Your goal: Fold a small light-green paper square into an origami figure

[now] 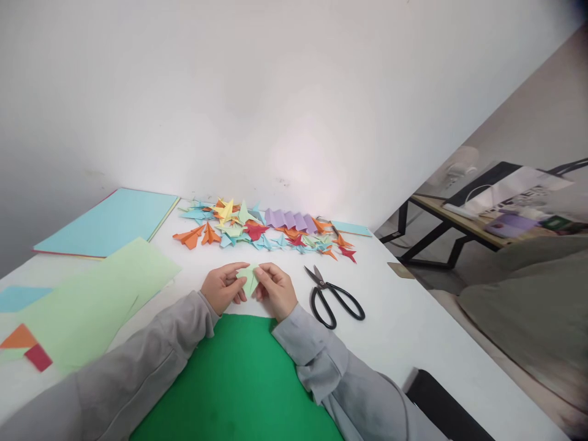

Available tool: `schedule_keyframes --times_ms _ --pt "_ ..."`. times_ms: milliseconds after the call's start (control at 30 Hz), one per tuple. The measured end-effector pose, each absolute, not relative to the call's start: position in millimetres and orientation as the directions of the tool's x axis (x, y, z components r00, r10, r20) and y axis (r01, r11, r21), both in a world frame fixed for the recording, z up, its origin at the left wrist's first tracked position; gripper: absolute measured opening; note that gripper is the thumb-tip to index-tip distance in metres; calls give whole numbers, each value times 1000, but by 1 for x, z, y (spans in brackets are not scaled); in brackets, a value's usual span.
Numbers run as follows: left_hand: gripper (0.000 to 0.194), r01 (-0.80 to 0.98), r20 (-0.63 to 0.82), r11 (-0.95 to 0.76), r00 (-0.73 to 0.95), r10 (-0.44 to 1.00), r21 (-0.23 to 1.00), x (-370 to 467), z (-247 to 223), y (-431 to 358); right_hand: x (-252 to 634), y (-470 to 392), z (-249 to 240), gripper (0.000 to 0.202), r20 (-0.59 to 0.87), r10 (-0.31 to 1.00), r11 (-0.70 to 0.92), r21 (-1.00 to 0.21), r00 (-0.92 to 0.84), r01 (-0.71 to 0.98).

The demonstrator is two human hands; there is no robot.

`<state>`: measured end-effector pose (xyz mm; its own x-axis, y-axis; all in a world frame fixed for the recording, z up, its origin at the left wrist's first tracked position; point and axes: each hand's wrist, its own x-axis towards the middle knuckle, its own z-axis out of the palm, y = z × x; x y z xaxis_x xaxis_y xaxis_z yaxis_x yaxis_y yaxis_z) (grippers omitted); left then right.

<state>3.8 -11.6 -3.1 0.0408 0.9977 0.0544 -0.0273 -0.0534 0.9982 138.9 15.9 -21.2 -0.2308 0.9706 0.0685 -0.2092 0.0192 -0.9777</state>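
Observation:
Between my two hands is a small piece of light green folded paper (248, 283), held up above the white table's near edge. My left hand (223, 284) pinches its left side with thumb and fingers. On the other side, my right hand (277, 288) grips the paper between thumb and forefinger. A crease line shows down its middle; the fingers hide its outer edges. Just right of my right hand lie black-handled scissors (325, 295), blades slightly apart and pointing away. Beyond the hands spreads a row of small folded paper figures (255, 230) in several colours.
A stack of blue sheets (110, 222) lies at the back left, with large light green paper (96, 300) nearer. Orange (19, 337) and red scraps (38, 357) sit at the left. Pleated purple paper (291, 220) stands by the wall. A black object (445, 404) lies front right.

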Motion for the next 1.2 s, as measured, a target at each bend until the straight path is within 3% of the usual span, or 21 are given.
schedule_keyframes --times_ms 333,500,567,700,900,1200 --pt "36 41 74 -73 -30 997 997 4 -1 -11 140 15 -20 11 59 956 3 -982 -287 -191" --pt "39 30 65 -62 -105 992 998 2 -5 -8 140 17 -22 33 35 964 -44 -957 -263 -287" --pt "39 28 64 -62 -109 992 998 2 -5 -7 139 17 -23 32 36 970 -35 -958 -241 -284" --pt "45 8 61 -61 -50 997 998 2 -2 -8 138 16 -22 13 69 969 17 -976 -238 -215" --pt "62 -95 93 -82 113 989 992 3 -1 -11 140 17 -19 14 49 983 -4 -959 -177 -285" --pt "65 -51 75 -70 109 991 996 1 -11 -8 141 17 -18 12 26 978 -38 -953 -208 -300"
